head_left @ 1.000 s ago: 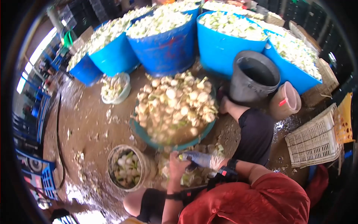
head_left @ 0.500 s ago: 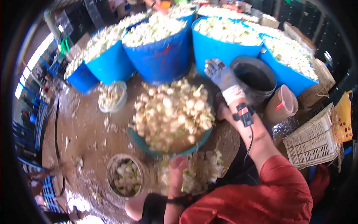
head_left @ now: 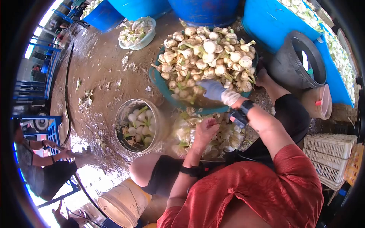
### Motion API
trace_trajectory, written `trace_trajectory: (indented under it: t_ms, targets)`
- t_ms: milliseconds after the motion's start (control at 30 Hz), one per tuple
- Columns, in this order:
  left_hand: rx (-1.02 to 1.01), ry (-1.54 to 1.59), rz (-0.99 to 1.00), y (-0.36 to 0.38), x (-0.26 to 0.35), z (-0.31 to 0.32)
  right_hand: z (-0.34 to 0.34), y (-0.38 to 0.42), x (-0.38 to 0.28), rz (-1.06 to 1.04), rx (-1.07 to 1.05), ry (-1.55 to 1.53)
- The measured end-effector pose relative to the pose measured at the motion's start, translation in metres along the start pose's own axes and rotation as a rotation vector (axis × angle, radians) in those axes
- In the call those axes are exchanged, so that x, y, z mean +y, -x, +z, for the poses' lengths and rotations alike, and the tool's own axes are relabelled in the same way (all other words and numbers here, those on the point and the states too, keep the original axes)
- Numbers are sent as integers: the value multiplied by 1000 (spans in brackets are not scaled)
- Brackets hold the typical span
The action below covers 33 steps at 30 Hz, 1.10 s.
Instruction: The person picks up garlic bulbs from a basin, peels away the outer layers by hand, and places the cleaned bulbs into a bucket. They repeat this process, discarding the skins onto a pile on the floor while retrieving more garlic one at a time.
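My right hand [head_left: 213,90], in a blue-grey glove, reaches over the near part of a wide green tub [head_left: 155,79]. Its fingers are stretched towards garlic-like bulbs [head_left: 209,46] with short green stems, heaped in the tub above brownish water. Bare and nearer my body, my left hand [head_left: 206,130] hangs above a pile of pale peelings [head_left: 228,138]. Its fingers are curled, and what they hold, if anything, is hidden. Left of that pile, a round bucket [head_left: 118,110] contains cleaner white bulbs [head_left: 142,123] with green stems.
Blue vats [head_left: 207,15] line the far side. A dark grey bucket [head_left: 291,57] and a pinkish pail [head_left: 311,99] stand at the right, near a white crate [head_left: 327,155]. A light green basin [head_left: 146,40] holds pale pieces. Another person [head_left: 38,163] is at the left.
My right hand has come down from beside the dark bucket to the bulbs in the tub. The view has tilted downward, showing more of my body and the person at left.
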<state>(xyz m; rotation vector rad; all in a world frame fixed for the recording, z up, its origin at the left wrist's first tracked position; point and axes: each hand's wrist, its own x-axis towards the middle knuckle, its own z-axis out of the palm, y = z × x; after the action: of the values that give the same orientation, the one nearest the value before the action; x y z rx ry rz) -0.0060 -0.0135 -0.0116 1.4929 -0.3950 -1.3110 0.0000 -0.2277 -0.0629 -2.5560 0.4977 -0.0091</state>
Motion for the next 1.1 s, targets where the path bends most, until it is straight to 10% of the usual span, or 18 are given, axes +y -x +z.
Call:
trace_trajectory:
  t_ms: [100,333,400,533,600,667,800,867,900,1100]
  targets:
    - [24,-21,28,-3,-5,-5,28,-20,-25,-162,-311,437]
    - [116,36,-4,-1,-4,-17,48,-31,1,15,-277,312]
    - [136,102,-8,-1,0,-19,50,-25,27,329,-66,-186]
    - [222,333,56,-3,6,-18,16,17,7,304,356,-1388]
    - [302,500,82,-4,17,-15,-1,34,-14,370,329,-1503]
    - [274,559,117,-4,23,-12,-26,67,-35,-58,279,-240]
    - [106,641,313,-16,5,-8,1,91,-40,-420,483,-129]
    - [291,477,361,-9,11,2,25,86,-30,-302,524,-220]
    - [367,221,482,-14,2,2,11,88,-47,217,309,-1027]
    - [437,-234,572,8,6,10,-2,104,-72,413,256,-1111]
